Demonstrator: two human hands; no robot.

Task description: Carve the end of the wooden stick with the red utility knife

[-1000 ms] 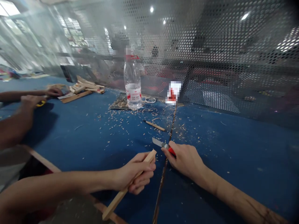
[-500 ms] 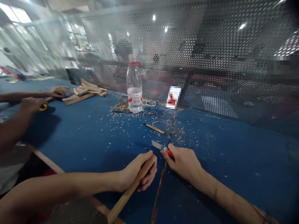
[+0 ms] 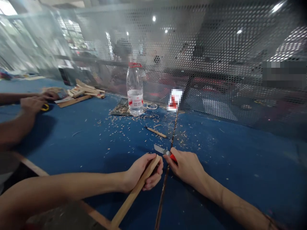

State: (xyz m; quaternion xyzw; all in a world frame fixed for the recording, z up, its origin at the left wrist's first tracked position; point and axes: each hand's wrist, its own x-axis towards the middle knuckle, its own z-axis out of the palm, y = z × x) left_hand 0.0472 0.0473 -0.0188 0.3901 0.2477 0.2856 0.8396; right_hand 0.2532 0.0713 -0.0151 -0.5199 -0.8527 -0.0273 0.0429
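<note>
Drawn closer since earlier: left grip (image 3: 141,174) clamped on stick (image 3: 130,199), right grip (image 3: 185,166) clamped on knife (image 3: 163,150), blade beside stick tip.

The blue cloth-covered desk (image 3: 240,153) is bounded at the rear by the grey perforated metal screen (image 3: 216,64). A dark lengthwise seam (image 3: 173,134) runs front to back through the desk centre.

At the front, the left hand (image 3: 141,174) lies left of the seam and the right hand (image 3: 185,166) just right of it. The long square wooden stick (image 3: 134,193) sits in the left hand, its lower end past the desk's front edge. The red-handled utility knife (image 3: 163,150) sits in the right hand, blade just behind the stick's upper end.

Behind them lies the short thin wooden rod (image 3: 155,132), among the pale scattered wood shavings (image 3: 124,123). The clear plastic water bottle (image 3: 135,89) stands upright farther back, near the screen. The loose pile of wooden offcuts (image 3: 80,92) lies far left, beside a co-worker's hands (image 3: 32,103).
</note>
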